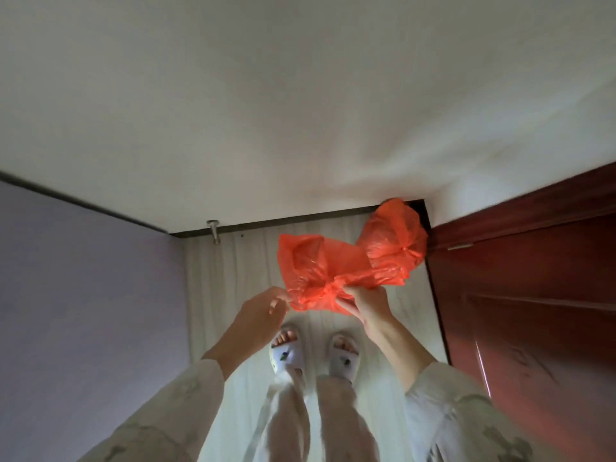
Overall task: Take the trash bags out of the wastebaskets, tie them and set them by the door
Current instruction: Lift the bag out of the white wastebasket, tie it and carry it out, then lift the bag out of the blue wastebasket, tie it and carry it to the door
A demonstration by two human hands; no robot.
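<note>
Sleeves first: our two pale patterned sleeves (pixel 443 405) fill the bottom corners, bare forearms reaching forward from them. Our right hand (pixel 365 303) has fingers curled round the gathered neck of an orange trash bag (pixel 320 265), gripping right beside the knot (pixel 330 288). Our left hand (pixel 263 305) is just left of that, thumb and fingertips pinching a loose tail of the same bag's plastic at its lower left edge. Bag hangs in the air between both hands, bulging up and away from them, over the floor. The knot looks bunched; we cannot tell whether it is pulled fully tight.

Beyond the right hand, up and to the right, a second orange trash bag (pixel 395 241) sits on the floor in the corner, knotted at its side, touching or just beside the dark red wooden door (pixel 520 295). The held bag overlaps it in view; we cannot tell if they touch.

Below the hands: our feet in white slippers (pixel 283 355) on the pale wood-grain floor (pixel 233 295), pale trousers coming down to them.

Far from the left hand, up and left, a metal door stop (pixel 213 230) stands at the dark baseboard. White wall (pixel 300 95) ahead above the baseboard, lilac-grey wall (pixel 83 311) on the left-hand side. Door surface runs along the whole right-hand side.
</note>
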